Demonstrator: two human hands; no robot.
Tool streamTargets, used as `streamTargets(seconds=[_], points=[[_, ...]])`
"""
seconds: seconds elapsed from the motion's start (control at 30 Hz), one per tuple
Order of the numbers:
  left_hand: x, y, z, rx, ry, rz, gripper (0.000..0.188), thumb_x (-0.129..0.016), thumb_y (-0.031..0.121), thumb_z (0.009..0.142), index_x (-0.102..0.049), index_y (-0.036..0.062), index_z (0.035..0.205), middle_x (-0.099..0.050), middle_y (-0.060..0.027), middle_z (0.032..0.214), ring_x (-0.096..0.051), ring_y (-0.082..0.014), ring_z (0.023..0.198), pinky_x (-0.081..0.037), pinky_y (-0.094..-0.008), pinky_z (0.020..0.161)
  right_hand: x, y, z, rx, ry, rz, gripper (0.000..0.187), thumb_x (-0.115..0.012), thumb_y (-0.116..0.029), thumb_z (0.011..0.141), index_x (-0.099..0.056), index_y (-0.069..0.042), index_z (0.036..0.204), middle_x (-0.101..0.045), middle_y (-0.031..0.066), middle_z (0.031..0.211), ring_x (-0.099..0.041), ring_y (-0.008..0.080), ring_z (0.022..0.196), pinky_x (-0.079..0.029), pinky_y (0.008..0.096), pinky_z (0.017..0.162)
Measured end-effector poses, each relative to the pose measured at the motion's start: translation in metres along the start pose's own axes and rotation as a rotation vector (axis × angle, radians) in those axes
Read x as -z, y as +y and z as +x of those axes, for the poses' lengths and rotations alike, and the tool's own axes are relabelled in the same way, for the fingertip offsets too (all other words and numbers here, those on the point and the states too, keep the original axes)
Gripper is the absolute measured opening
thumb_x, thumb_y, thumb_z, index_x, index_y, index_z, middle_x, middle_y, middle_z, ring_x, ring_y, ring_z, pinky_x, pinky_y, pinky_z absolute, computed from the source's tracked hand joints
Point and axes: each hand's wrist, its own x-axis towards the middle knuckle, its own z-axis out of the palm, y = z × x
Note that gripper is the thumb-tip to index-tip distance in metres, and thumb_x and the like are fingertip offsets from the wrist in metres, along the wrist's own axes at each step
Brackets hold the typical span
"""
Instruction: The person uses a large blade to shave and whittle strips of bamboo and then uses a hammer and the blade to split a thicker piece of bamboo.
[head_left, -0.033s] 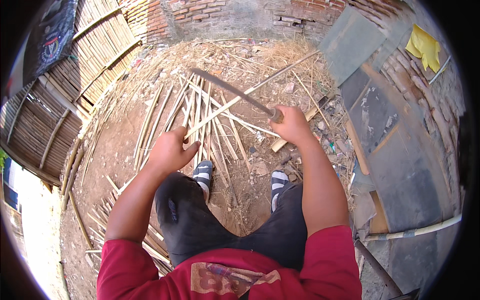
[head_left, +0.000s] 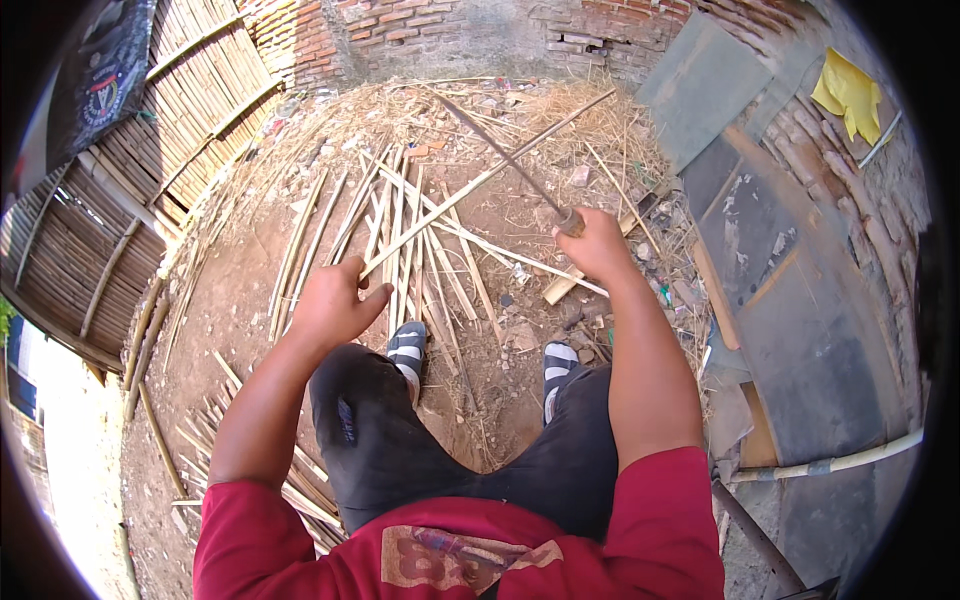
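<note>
My left hand [head_left: 335, 303] is closed on the near end of a long, pale bamboo strip [head_left: 437, 218], which slants away up to the right. In my right hand [head_left: 600, 247], the fingers wrap round the handle of a machete [head_left: 477, 127]. Its long dark blade points away and to the left, crossing the strip's far half; whether the two touch I cannot tell. Beneath, several loose bamboo strips [head_left: 287, 255] lie on the dirt between and beyond my feet.
More split strips [head_left: 312, 495] are piled by my left leg. Sheets of dark board [head_left: 745, 235] lie along the right, with a yellow cloth [head_left: 848, 92] beyond. A brick wall [head_left: 440, 40] closes the far side; a bamboo fence [head_left: 205, 95] stands at left.
The machete's blade has swung so its tip lies farther away and to the right. My right hand has shifted slightly right; my left hand and the strip have moved a little left.
</note>
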Motion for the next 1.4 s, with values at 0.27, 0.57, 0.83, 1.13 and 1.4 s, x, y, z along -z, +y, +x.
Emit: streamTargets(seconds=[0.27,0.57,0.83,1.13,1.4], points=[[-0.003,-0.008,-0.012,0.043,0.033,-0.016,0.041,-0.077,0.035,0.087,-0.063,-0.0028,0.085,-0.067,-0.0246,0.075,-0.068,-0.0444,0.075,-0.054,-0.0487,0.07,-0.025,-0.049,-0.005,0.223,-0.087,-0.14,0.04,-0.074,-0.024,0.083,-0.072,-0.002,0.116,-0.076,0.019,0.092,-0.073,0.0348,0.082,-0.057,0.0463,0.079],[0.0,-0.024,-0.027,0.068,0.09,0.01,0.042,-0.078,0.037,0.086,-0.061,-0.0015,0.084,-0.067,-0.0231,0.075,-0.067,-0.0434,0.071,-0.053,-0.049,0.066,-0.041,-0.06,-0.011,0.184,-0.041,-0.062,0.03,-0.074,-0.022,0.085,-0.073,-0.006,0.11,-0.074,0.0183,0.089,-0.073,0.0333,0.085,-0.056,0.0431,0.078],[-0.003,-0.053,-0.046,0.009,0.277,0.195,0.038,-0.079,0.035,0.085,-0.06,0.0027,0.08,-0.065,-0.0212,0.07,-0.067,-0.0435,0.069,-0.053,-0.0512,0.064,-0.034,-0.036,-0.009,0.187,0.033,-0.19,0.032,-0.074,-0.023,0.083,-0.073,-0.006,0.11,-0.075,0.0194,0.09,-0.072,0.0385,0.087,-0.057,0.0466,0.079],[0.018,-0.082,-0.074,-0.005,0.243,0.161,0.042,-0.068,0.044,0.089,-0.058,0.0038,0.08,-0.063,-0.0173,0.07,-0.066,-0.042,0.068,-0.052,-0.0502,0.064,-0.012,0.035,0.005,-0.083,0.385,0.125,0.031,-0.077,-0.028,0.085,-0.074,-0.005,0.105,-0.075,0.0178,0.092,-0.072,0.0356,0.09,-0.054,0.044,0.082],[0.009,-0.084,-0.073,-0.071,0.47,0.2,0.023,-0.068,0.026,0.093,-0.06,0.0062,0.101,-0.065,-0.0156,0.077,-0.066,-0.0403,0.071,-0.052,-0.0494,0.064,0.012,-0.011,-0.018,0.024,0.218,0.141,0.033,-0.08,-0.025,0.084,-0.073,-0.002,0.107,-0.075,0.016,0.088,-0.072,0.0328,0.083,-0.053,0.0403,0.077]])
